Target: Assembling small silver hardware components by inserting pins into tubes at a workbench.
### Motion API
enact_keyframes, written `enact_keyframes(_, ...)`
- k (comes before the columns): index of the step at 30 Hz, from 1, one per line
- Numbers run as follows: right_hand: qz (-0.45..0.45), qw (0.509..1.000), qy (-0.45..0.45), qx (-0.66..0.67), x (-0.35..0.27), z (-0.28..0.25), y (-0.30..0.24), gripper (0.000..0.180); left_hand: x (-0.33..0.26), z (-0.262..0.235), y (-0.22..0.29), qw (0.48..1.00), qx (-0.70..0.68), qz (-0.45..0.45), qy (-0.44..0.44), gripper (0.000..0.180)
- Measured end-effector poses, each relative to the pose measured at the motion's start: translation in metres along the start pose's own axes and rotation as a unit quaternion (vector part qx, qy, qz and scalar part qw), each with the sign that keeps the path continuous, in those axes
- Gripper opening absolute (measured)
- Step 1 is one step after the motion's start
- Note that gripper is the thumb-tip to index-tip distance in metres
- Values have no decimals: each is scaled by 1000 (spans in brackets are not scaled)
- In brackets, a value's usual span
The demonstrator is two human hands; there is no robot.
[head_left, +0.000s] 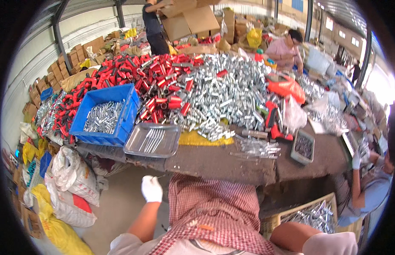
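My left hand (152, 189), in a white glove, hangs just below the table's front edge with its fingers closed. A thin metal rod (161, 175) sticks out from its fingertips toward the right. Above it on the table, a shallow metal tray (172, 144) bears several slim metal rods (153, 139) lying side by side. Of my right side only the bent bare arm (296, 236) and sleeve show, close to a pale crate (333, 199) of shiny metal parts (312, 219); the right hand is out of sight.
A blue bin (133, 111) of small metal pieces stands left of the tray. Behind are heaps of red handles (121, 70) and silver tubes (231, 89). Clear rods (259, 148) and a small box (303, 146) lie right. White sacks (74, 182) stand left. Co-workers are nearby.
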State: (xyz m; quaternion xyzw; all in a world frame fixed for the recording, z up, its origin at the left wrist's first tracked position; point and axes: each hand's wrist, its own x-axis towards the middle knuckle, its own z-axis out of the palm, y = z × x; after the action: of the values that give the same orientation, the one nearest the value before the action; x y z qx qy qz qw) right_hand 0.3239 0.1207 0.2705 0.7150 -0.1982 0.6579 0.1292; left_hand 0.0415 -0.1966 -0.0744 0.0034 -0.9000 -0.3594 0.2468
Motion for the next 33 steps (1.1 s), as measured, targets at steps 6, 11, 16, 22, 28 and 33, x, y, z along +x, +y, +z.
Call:
enact_keyframes(6, 138, 973, 176, -65, -81, -32, -48, 13, -10, -57, 46, 995, -63, 61, -40, 12)
enact_keyframes(11, 177, 775, 591, -139, -163, -73, -9, 9, -8, -48, 135, 947, -218, 219, -87, 14)
enact_keyframes(16, 387, 557, 717, -157, -219, -91, 29, 7, 6, 22, 224, 882, -258, 370, -137, 15)
enact_keyframes(22, 341, 472, 712, -393, -247, -128, 12, 12, 4, 107, 286, 812, -200, 503, -217, 17)
enact_keyframes(28, 431, 384, 675, -461, -264, -151, -5, 16, 19, 119, 264, 855, -114, 405, -304, 21)
enact_keyframes(33, 513, 356, 332, -707, -269, -170, 17, 18, 109, 144, 258, 939, 74, 202, -270, 39)
